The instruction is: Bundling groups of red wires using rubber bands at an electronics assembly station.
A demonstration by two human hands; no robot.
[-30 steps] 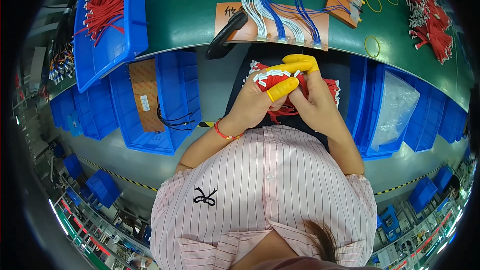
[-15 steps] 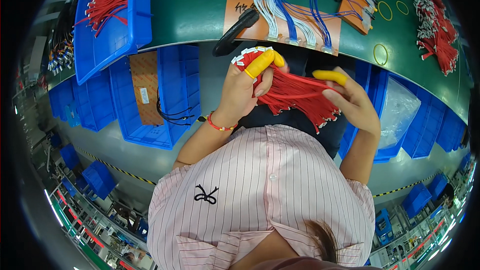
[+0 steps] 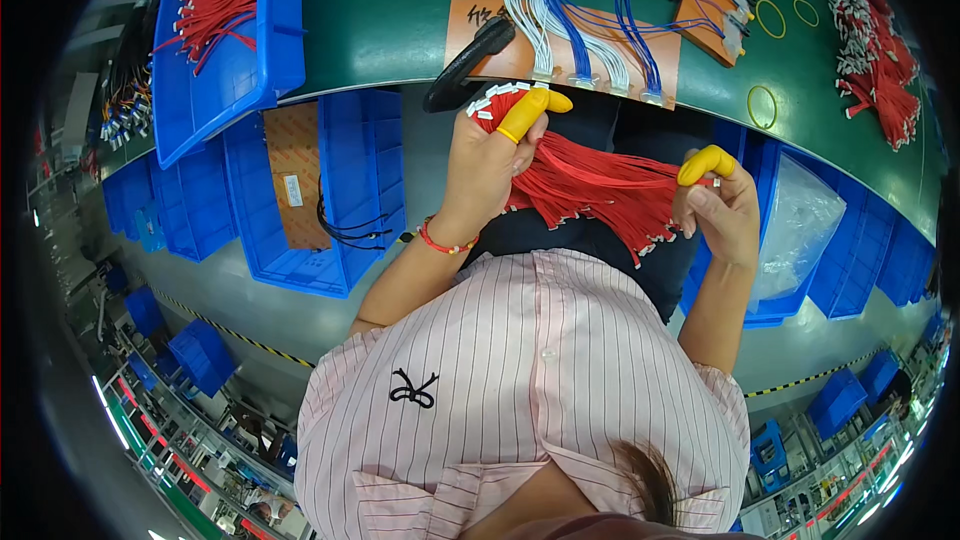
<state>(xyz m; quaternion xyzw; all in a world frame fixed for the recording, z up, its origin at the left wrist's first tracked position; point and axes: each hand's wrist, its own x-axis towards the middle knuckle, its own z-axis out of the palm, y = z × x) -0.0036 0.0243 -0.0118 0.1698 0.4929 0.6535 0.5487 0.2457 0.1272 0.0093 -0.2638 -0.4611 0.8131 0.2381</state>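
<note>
Red wire bundle [image 3: 600,185] pinched by L hand [image 3: 490,165] & R hand [image 3: 722,215]; blue bin [image 3: 225,35] holds prob. similar wires.

A green workbench [image 3: 400,20] stands over a grey floor [image 3: 250,310] (blue bins [image 3: 330,190] stacked beneath).

**Red wire bundle, held fanned between both hands**

Wire bundle [image 3: 590,185]: many thin red wires, each tipped with a small white terminal. One end is bunched tight in the left hand [image 3: 490,165], white tips sticking out above the fist near a yellow finger cot [image 3: 530,110]. From there the wires spread rightward into a loose fan, ends hanging ragged at lower right. Right hand [image 3: 725,215] pinches the upper strands; it also wears a yellow cot. Bundle is off the counter [image 3: 400,10], above the lap.
</note>
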